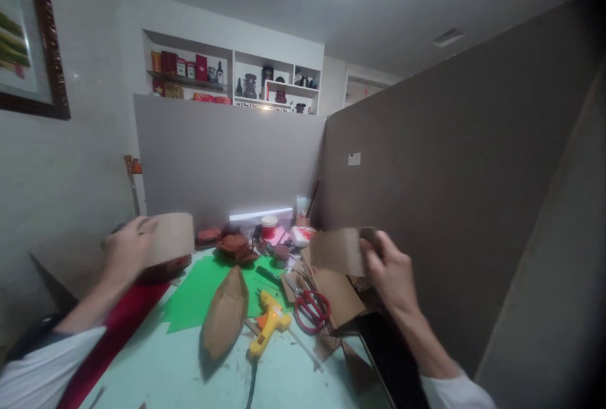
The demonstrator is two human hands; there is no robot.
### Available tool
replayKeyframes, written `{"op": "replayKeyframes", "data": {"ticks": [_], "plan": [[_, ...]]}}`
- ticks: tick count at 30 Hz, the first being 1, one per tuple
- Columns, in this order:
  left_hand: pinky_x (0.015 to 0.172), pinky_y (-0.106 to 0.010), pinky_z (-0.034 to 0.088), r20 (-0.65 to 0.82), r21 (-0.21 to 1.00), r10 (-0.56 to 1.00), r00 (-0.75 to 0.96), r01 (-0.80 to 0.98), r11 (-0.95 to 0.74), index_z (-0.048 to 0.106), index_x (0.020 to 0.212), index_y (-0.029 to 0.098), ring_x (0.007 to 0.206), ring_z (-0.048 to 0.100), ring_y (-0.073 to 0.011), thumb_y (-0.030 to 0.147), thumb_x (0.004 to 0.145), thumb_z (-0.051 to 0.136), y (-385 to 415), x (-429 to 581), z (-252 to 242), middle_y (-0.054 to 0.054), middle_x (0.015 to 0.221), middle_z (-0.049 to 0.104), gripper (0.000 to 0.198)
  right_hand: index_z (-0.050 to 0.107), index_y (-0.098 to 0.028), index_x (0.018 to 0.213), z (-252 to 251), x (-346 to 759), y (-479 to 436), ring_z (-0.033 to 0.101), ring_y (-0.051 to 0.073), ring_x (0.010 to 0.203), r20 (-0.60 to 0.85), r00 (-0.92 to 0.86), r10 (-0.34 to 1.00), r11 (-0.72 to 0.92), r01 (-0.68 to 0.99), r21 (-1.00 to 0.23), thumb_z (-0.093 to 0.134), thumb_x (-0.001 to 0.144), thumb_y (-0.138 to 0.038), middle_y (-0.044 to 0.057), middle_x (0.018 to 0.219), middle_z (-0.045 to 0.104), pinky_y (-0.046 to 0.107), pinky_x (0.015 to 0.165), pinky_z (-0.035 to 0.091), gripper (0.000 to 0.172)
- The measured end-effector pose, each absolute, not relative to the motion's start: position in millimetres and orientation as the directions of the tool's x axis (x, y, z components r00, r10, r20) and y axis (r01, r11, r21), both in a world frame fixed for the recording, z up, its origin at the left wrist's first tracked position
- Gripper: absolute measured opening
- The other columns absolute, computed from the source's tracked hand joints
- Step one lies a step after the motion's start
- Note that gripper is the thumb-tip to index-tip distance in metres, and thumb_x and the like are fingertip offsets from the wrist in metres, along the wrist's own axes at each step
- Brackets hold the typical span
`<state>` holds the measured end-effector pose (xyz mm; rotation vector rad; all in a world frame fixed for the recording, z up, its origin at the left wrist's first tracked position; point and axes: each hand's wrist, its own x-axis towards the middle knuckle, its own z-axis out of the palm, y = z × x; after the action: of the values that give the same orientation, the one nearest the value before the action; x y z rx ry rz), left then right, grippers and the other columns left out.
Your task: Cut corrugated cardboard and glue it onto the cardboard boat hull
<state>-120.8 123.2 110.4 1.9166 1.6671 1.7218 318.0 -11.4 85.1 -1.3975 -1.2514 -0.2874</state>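
1. The brown boat (pixel 226 314) sits on the table (pixel 151 365), maybe left there so both hands can be busy with other things.
2. The left hand (pixel 131 245) grips one end of a pale card piece (pixel 173 238), up to the left of the boat. Holding just the end seems to keep most of the card uncovered.
3. The right hand (pixel 389 270) pinches another card piece (pixel 335 251), up to the right of the boat. Its fingers hold the far right end, perhaps for the same reason.
4. The yellow glue gun (pixel 269 327) lies just right of the boat, perhaps to be easy to grab. Its cord trails toward the person.
5. The red scissors (pixel 313 297) lie farther right of the boat, by some loose cardboard (pixel 343 298).
6. A green sheet (pixel 192 292) spreads behind the boat, maybe to keep the table clean.
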Motion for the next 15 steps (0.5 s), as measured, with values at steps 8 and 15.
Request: {"op": "replayKeyframes", "data": {"ticks": [8,15], "plan": [[0.057,-0.026,0.036,0.581,0.789,0.803,-0.13,0.332,-0.517,0.058,0.07,0.021,0.064,0.048,-0.0159,0.038,0.085,0.061,113,-63,107,0.002,0.065,0.051,0.023,0.046,-0.023,0.079,88,293,-15,0.054,0.017,0.05,0.767,0.38,0.516,0.183,0.827,-0.532,0.042,0.094,-0.041,-0.001,0.058,0.056,0.024,0.051,0.038,0.024],[0.051,-0.025,0.049,0.351,0.914,0.936,0.005,-0.217,-0.342,0.061,0.085,0.02,0.057,0.059,-0.0151,0.052,0.057,0.083,102,-30,99,0.003,0.067,0.063,0.048,0.053,-0.019,0.095,80,318,7,0.057,0.022,0.049,0.776,0.399,0.488,0.074,0.867,-0.493,0.038,0.093,-0.034,0.005,0.061,0.06,0.028,0.05,0.032,0.022]]}}
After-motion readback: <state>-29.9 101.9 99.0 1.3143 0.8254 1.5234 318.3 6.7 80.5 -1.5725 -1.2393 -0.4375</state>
